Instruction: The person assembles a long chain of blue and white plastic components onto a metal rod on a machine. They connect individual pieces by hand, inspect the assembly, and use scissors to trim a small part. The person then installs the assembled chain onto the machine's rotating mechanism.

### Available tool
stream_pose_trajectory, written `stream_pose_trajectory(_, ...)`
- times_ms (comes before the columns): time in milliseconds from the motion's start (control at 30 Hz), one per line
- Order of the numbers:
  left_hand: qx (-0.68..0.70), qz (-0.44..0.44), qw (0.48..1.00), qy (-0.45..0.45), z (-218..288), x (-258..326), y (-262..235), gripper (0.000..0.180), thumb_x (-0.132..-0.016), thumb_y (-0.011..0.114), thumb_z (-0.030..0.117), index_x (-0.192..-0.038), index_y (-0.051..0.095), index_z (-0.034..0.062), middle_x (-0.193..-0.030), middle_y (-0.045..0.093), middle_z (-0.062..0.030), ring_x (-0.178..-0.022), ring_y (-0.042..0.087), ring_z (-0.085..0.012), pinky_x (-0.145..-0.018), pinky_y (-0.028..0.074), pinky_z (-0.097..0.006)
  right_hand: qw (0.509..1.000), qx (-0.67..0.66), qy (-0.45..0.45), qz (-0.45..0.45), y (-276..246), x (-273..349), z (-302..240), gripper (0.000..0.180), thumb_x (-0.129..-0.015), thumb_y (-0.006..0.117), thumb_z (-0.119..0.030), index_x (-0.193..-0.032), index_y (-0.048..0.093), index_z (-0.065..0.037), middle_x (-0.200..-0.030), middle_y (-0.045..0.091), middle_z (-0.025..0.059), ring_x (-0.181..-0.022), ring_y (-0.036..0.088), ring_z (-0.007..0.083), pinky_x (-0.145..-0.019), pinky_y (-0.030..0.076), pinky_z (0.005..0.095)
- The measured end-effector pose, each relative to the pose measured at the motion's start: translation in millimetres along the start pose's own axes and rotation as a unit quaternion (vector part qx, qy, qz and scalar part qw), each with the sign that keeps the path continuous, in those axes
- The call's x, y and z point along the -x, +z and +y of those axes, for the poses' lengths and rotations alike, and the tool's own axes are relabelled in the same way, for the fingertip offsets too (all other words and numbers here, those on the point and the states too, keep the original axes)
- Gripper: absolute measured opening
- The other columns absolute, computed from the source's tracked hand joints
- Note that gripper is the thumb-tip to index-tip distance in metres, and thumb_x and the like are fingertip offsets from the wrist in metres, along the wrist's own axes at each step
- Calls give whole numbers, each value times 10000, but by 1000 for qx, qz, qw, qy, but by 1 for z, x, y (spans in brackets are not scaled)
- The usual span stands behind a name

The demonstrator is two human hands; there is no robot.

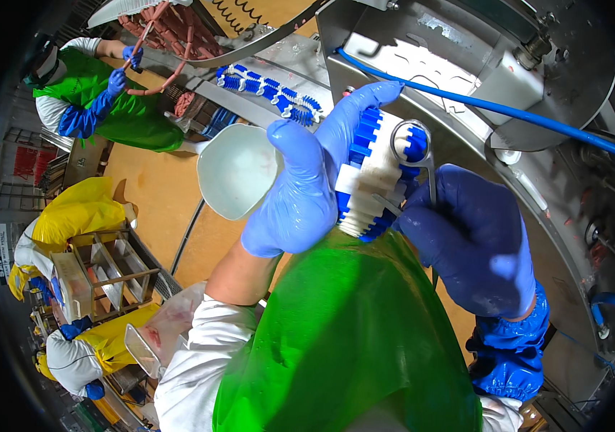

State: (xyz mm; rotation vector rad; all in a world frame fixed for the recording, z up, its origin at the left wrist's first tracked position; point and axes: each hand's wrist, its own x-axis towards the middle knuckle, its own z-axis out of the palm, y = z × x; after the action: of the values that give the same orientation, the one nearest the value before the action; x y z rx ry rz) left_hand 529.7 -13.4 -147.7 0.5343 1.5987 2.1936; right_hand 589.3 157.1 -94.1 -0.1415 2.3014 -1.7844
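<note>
My left hand, in a blue glove, supports a blue-and-white toothed plastic chain from its left side. Its thumb and index finger are stretched out, while the fingers behind the chain are hidden. Closed at the chain's right side, my right hand grips a bent metal rod with a ring end. The ring lies over the chain's upper right, and a thin metal tip reaches its lower middle. Left of my left hand is a pale bowl. A similar blue-and-white chain rests on the machine ledge ahead.
A blue hose crosses the steel machine at the right. At far left a co-worker in a green apron handles linked sausages. Two people in yellow aprons work beside a rack. My green apron fills the lower middle.
</note>
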Motion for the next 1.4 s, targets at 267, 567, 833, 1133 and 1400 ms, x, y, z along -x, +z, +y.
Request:
stream_pose_trajectory(267,-129,28,990,56,1,0,-11,1261,-653,63,938,-1434,322,-17,-1269,537,-127,-1155,535,-208,-1020,402,-338,998,63,-2,-9,8,-19,-2,95,-822,600,-52,-771,585,27,-645,558,77,-540,492,125,-511,402,288)
stream_pose_trajectory(567,-141,59,986,71,-12,3,-18,1213,-657,109,925,-1455,282,28,-1204,550,-88,-1074,556,-170,-944,456,-326,993,111,-19,-31,13,-34,3,107,-828,534,-51,-763,530,34,-648,478,166,-515,440,271,-510,372,372)
stream_pose_trajectory(833,-34,-48,996,73,-34,-5,-22,864,-886,364,652,-1472,209,36,-1065,529,-70,-846,518,-101,-735,450,-251,990,118,-77,13,15,-30,28,123,-844,546,-92,-768,544,5,-660,506,201,-576,513,369,-553,414,431)
stream_pose_trajectory(1133,26,-43,997,-65,-36,-21,-13,834,-795,656,122,-1501,213,92,-1080,597,-132,-937,630,-202,-790,545,-338,942,151,-182,237,-112,49,109,165,-851,621,-95,-994,678,-34,-837,653,141,-778,624,293,-727,503,343)
stream_pose_trajectory(1400,225,-176,946,-151,-50,-41,25,796,-864,612,280,-1518,179,146,-1143,582,-209,-957,644,-346,-817,558,-460,644,576,102,493,-326,144,318,267,-840,568,-127,-1074,693,-160,-920,617,153,-870,605,347,-752,490,443)
